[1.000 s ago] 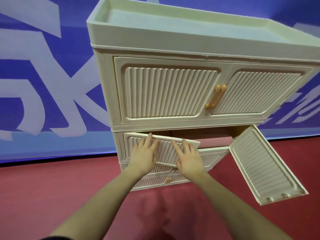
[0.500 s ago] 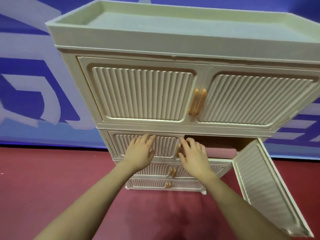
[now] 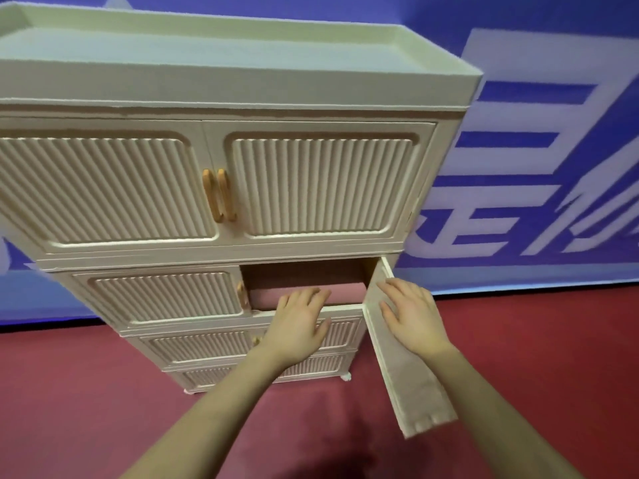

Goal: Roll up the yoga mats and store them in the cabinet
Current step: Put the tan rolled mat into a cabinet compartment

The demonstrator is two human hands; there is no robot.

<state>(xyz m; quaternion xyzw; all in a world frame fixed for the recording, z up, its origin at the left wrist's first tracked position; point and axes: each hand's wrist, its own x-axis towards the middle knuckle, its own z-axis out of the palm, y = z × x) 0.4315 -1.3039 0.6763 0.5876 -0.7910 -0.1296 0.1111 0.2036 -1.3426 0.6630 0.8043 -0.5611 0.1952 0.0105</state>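
Red floor (image 3: 86, 392) and a blue banner framed the cream cabinet (image 3: 242, 81), where the rolled pink mat (image 3: 304, 294) lay crosswise inside the open compartment at centre frame, the left hand (image 3: 297, 326) spread empty before it, the right hand (image 3: 411, 316) flat on the swung-out door (image 3: 411, 385) at lower right.

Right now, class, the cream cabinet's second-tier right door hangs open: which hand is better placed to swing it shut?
The right hand: its palm lies flat against the open ribbed cream door, while the left hand hovers before the compartment opening.
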